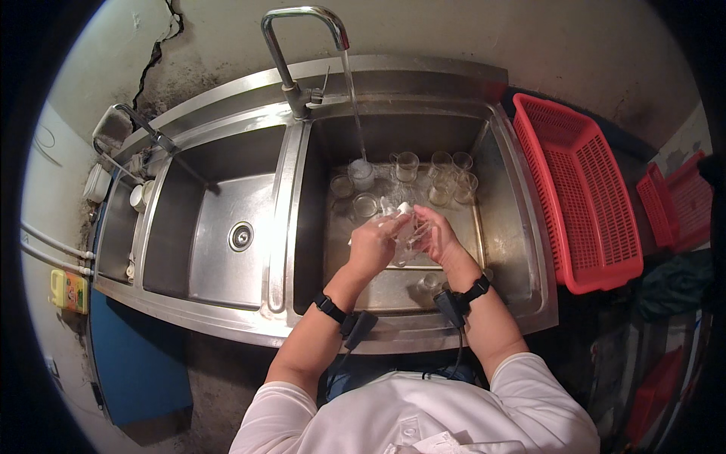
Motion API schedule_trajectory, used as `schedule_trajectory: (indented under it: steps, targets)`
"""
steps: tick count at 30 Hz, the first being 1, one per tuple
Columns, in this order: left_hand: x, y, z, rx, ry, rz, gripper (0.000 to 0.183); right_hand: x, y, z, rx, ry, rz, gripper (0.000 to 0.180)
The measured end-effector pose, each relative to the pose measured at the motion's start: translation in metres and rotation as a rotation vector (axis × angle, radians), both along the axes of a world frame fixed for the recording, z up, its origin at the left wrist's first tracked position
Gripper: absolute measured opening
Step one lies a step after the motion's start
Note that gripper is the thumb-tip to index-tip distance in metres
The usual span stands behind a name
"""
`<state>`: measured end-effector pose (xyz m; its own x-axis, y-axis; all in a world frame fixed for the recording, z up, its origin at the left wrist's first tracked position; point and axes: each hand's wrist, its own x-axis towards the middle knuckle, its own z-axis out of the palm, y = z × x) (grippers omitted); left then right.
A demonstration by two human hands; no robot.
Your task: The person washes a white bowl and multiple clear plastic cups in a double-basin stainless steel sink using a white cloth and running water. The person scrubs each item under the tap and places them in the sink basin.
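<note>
Over the right-hand basin, my left hand [371,244] holds a white cloth [404,208] against a clear glass [404,249]. My right hand [439,235] grips the same glass from its right side; fingers and cloth partly cover it. Beyond my hands, a glass mug [406,166] stands upright near the back of the basin. Tap water runs into a filled glass [361,173], with more glasses beside it. Several glasses [452,177] are grouped to the right of the mug. Nearer me, a small glass [430,281] is in the basin, close to my right wrist.
A chrome tap [306,62] is running behind the sinks. The steel divider [282,227] separates off a middle basin [229,244]. White cups [138,197] are in the far-left basin. A red plastic basket [590,198] stands right of the sink, with more red baskets [680,201] beyond.
</note>
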<state>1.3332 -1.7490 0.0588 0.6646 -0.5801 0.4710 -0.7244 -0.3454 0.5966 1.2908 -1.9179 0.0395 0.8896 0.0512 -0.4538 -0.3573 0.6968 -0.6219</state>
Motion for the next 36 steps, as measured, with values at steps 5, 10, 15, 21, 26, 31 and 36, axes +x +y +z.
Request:
schedule_trajectory:
  steps: [5,10,15,21,26,31,36]
  targets:
    - [0.004,-0.002,-0.009,-0.238,0.398,-0.046,0.049,0.004,0.004,-0.011,-0.056,-0.098,-0.223,0.032]
    - [0.008,-0.007,-0.018,-0.466,0.699,-0.034,0.042,0.004,0.015,-0.012,-0.015,-0.382,-0.405,0.026]
    - [0.003,0.000,-0.008,-0.228,0.450,-0.017,0.049,0.002,0.012,0.000,0.032,-0.225,-0.217,0.026]
    - [-0.003,0.004,0.008,0.014,-0.016,-0.074,0.048,0.002,-0.002,-0.008,0.040,-0.017,0.001,0.031]
    - [0.001,0.006,0.004,-0.213,0.324,-0.197,0.038,0.005,0.001,-0.013,0.076,-0.033,-0.052,0.040]
    - [0.008,0.008,0.002,-0.350,0.711,-0.216,0.025,0.002,0.005,-0.003,0.095,0.009,-0.056,0.041]
    - [0.015,0.004,-0.005,-0.565,0.737,0.037,0.024,0.003,0.012,-0.003,0.028,-0.075,-0.044,0.039]
